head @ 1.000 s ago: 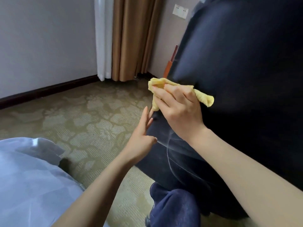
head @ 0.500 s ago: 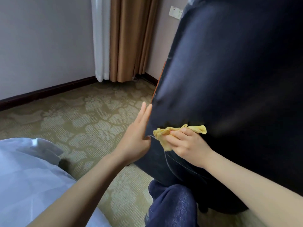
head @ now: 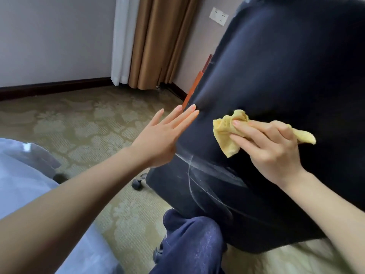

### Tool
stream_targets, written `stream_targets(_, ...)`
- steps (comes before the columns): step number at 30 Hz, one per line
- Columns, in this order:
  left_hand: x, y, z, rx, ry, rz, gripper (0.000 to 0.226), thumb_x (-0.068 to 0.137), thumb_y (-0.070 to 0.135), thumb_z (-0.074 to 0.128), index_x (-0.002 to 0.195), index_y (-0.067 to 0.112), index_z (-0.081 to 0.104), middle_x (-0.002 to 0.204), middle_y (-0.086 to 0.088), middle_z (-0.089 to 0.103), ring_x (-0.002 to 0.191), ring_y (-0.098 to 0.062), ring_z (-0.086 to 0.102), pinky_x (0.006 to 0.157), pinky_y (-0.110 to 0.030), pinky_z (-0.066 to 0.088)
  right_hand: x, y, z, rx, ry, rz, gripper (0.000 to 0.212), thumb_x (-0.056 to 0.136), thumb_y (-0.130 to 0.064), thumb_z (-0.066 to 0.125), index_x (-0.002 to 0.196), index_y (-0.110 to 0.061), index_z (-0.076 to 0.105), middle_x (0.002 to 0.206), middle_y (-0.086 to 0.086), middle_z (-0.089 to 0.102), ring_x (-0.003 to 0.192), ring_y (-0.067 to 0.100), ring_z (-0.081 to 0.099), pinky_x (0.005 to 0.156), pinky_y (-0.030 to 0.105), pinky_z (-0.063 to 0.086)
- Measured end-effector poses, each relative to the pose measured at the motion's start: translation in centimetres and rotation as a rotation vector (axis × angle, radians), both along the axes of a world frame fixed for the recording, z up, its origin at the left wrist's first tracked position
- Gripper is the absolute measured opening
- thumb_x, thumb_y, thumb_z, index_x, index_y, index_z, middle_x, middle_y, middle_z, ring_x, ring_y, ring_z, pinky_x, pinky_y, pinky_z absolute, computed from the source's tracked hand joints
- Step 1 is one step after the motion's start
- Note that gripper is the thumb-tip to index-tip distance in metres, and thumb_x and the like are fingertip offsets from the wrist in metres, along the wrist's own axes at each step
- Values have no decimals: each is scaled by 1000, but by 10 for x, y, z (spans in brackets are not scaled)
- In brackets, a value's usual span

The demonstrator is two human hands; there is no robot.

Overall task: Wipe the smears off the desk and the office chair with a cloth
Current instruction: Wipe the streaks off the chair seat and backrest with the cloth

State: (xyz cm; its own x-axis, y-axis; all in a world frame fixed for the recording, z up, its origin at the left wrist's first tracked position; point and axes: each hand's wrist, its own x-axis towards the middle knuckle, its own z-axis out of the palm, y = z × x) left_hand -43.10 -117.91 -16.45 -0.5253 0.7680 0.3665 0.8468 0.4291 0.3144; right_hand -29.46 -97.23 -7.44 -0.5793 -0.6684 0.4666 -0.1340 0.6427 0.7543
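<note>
On the dark back of the office chair [head: 276, 76], the right hand [head: 272, 147] grips a bunched yellow cloth [head: 227, 135] and presses it to the fabric, while the left hand [head: 164, 139] lies flat against the chair's side, fingers straight, holding nothing. White smears [head: 197, 175] show just below the cloth, so the next rub likely needs to go down over them. The person's knee [head: 189, 240] sits close under the chair and may crowd that low spot.

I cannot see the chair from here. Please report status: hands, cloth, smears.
Left hand open, at chair edge. Right hand grips yellow cloth against chair. White smears below cloth, not yet wiped. Nothing in the way.
</note>
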Motion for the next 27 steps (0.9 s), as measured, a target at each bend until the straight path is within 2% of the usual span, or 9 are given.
stream_targets(3, 0, -5, -8, 59, -81, 51, 98, 84, 0, 48, 138, 35, -26, 145, 22, -30, 136, 0, -25, 116, -34, -8, -33, -21, 6, -40, 93, 21, 18, 88, -8, 66, 82, -21, 77, 104, -5, 72, 86, 17, 69, 76, 32, 39)
stream_targets(6, -2, -14, -19, 89, -162, 119, 95, 86, 2, 48, 146, 31, -20, 145, 22, -29, 136, 1, -25, 116, -33, -8, -66, -42, 0, -88, 84, 47, 16, 91, -10, 64, 86, -18, 77, 107, -2, 71, 92, 19, 69, 82, 33, 40)
stream_targets(10, -6, -28, -34, 103, -245, 183, 93, 87, 1, 49, 150, 29, -13, 145, 24, -29, 136, 2, -24, 115, -32, -9, -97, -56, -29, -98, -17, -94, 17, 94, -13, 58, 100, -16, 74, 114, -2, 68, 107, 17, 64, 92, 32, 35)
stream_targets(13, -9, -35, -44, 87, -263, 225, 92, 87, 0, 49, 150, 28, -12, 145, 23, -28, 136, 2, -23, 115, -30, -10, -109, -64, -54, -118, -140, -218, 36, 92, -11, 39, 99, -14, 74, 109, -1, 69, 107, 19, 63, 101, 36, 34)
stream_targets(15, -9, -36, -47, 82, -272, 239, 91, 87, -1, 48, 150, 27, -12, 145, 22, -28, 136, 2, -23, 114, -28, -11, -113, -68, -71, -28, -210, -271, 42, 88, -13, 34, 93, -18, 75, 104, -4, 69, 103, 15, 63, 102, 34, 38)
stream_targets(17, -9, -34, -48, 77, -276, 244, 91, 87, -1, 48, 150, 27, -11, 145, 22, -28, 136, 3, -23, 113, -27, -12, -114, -64, -94, 86, -303, -316, 43, 90, -16, 32, 104, -25, 72, 117, -9, 63, 114, 13, 57, 108, 35, 35)
stream_targets(19, -9, -31, -48, 76, -277, 241, 90, 87, -2, 47, 151, 27, -10, 144, 23, -28, 135, 3, -23, 113, -26, -12, -112, -58, -115, 131, -389, -333, 37, 92, -20, 40, 116, -26, 68, 130, -8, 56, 124, 14, 50, 110, 36, 32)
stream_targets(21, -10, -26, -44, 79, -273, 221, 91, 86, -3, 48, 151, 27, -9, 144, 24, -28, 135, 3, -23, 113, -27, -11, -107, -53, -128, 151, -446, -350, 32, 88, -27, 57, 118, -25, 67, 134, -7, 55, 127, 16, 48, 108, 36, 35)
stream_targets(27, -5, -1, -22, 122, -269, 59, 97, 83, -4, 50, 148, 35, -10, 146, 25, -22, 138, 2, -18, 116, -31, -4, -71, -32, -142, 177, -524, -328, 26, 77, -30, 70, 103, -27, 74, 121, -13, 59, 114, 14, 55, 97, 31, 42)
